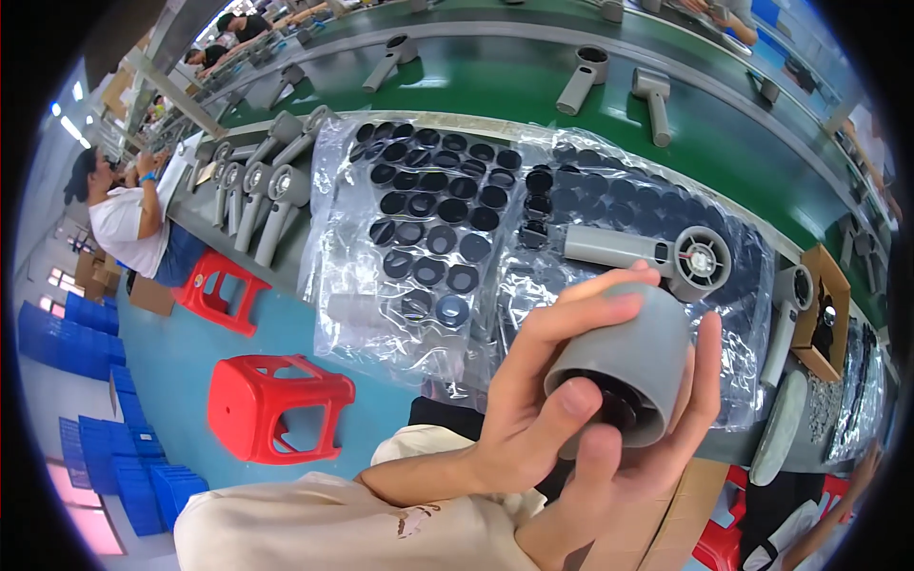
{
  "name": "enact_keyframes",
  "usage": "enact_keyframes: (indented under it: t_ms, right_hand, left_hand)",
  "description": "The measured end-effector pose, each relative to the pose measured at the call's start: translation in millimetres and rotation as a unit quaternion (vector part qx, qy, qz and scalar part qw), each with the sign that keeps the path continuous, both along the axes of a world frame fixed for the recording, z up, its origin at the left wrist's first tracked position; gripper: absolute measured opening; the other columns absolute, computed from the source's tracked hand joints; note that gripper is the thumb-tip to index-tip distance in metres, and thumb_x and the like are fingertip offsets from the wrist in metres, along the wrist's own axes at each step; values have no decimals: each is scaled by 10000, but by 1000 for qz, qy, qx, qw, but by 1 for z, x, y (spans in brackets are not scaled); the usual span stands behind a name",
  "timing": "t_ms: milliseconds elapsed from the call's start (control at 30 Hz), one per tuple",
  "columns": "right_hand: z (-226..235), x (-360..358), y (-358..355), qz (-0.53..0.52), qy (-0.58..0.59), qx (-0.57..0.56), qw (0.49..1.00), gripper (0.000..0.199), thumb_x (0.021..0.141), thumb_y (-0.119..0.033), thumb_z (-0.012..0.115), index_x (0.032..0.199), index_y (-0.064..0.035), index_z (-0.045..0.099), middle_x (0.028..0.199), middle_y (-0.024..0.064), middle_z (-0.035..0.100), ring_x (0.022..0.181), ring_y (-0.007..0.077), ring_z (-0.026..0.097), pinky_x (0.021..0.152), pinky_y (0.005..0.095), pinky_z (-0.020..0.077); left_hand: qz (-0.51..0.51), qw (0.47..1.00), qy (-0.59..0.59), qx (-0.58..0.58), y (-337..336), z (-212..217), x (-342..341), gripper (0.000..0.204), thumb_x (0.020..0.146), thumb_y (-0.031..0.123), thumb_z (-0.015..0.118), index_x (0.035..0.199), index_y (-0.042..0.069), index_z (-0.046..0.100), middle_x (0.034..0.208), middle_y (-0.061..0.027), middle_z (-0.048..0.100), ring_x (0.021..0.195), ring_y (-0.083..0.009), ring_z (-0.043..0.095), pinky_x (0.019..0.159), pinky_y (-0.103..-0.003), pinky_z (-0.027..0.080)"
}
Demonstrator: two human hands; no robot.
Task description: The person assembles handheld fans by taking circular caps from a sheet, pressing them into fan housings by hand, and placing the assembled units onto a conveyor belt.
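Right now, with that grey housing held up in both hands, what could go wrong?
1. The housing is held above the bench edge; a slip could drop it to the floor.
2. The right thumb presses at its open end, and might push the black insert in crooked.
3. The plastic sheet overhangs the bench; a snag could spill the black caps.

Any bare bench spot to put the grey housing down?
Little. The plastic sheet has a bare patch at its near edge, below the black round parts. Green belt is open between grey bodies. Crowded around the hair-dryer body and the grey bodies at left.
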State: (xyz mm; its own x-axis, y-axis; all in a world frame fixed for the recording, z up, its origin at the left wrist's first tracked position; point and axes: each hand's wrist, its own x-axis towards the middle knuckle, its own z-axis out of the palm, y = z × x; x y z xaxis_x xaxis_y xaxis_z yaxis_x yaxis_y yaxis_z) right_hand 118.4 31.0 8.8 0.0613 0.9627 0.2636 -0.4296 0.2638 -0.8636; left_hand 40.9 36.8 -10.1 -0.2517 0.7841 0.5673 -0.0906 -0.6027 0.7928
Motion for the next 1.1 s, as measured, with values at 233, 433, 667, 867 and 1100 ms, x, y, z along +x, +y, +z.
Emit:
enact_keyframes:
  t_ms: [233,433,667,867,1100]
  right_hand:
    - [5,14,-5,48,-149,-7,988,854,839,-377,659,1451,21,218,1314,205,447,1179,267,489,957,341,408]
    - [2,19,-4,69,-187,40,979,806,859,-294,648,1449,43,214,1321,219,445,1188,273,488,963,346,407]
    - [-1,20,-2,77,-178,56,979,717,876,-244,629,1413,82,285,1282,241,482,1147,274,524,951,341,422]
    - [-10,0,5,48,-61,-38,996,585,806,-68,673,1323,88,449,1179,158,570,1027,208,587,861,310,483]
    - [-15,5,-4,259,199,-165,930,518,966,-377,451,1337,-18,410,1277,107,501,1154,210,501,963,335,404]
  left_hand:
    - [-64,996,-67,0,-2,6,-6,542,959,408,465,1319,14,368,1369,-354,344,1236,-357,447,990,-423,394]
    - [-137,990,12,38,9,-2,-29,514,898,397,606,1204,4,479,1282,-413,383,1082,-450,567,865,-488,507]
    - [-123,992,3,39,8,-7,-32,438,889,315,624,1176,13,489,1230,-394,438,1061,-426,574,856,-475,507]
    - [-28,992,44,-112,-2,9,-31,405,891,276,582,1172,-15,568,1284,-286,484,1112,-279,549,915,-376,458]
    - [-25,989,144,-22,0,12,-38,620,927,412,438,1267,-103,497,1318,-292,437,1185,-309,490,968,-369,405]
